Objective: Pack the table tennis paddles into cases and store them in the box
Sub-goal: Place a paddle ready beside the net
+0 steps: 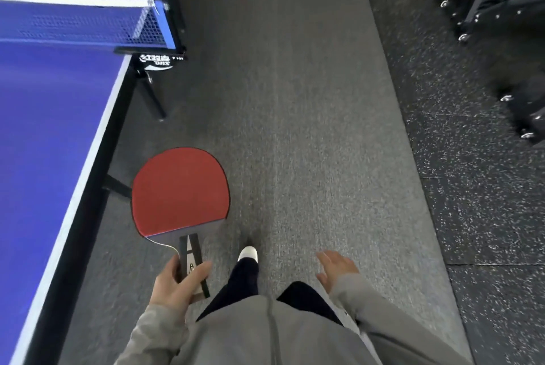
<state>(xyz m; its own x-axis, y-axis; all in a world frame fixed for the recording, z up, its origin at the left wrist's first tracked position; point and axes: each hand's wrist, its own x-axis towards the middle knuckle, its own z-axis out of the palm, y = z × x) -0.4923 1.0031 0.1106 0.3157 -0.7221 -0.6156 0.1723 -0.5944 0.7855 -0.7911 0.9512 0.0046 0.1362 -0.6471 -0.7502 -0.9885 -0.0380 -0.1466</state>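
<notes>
A table tennis paddle [180, 192] with a red rubber face points forward, red side up, over the grey carpet beside the table. My left hand [177, 283] grips its grey and black handle at the lower left. My right hand [336, 267] hangs at the lower right with fingers relaxed and spread, holding nothing. No case and no box are in view.
A blue table tennis table [44, 134] with a white edge runs along the left, its net [70, 23] and black net post [160, 57] further ahead. Grey carpet [295, 99] stretches forward. Dark speckled rubber flooring [472, 187] and black wheeled objects [507, 25] lie to the right. My white shoe [248, 253] is on the carpet.
</notes>
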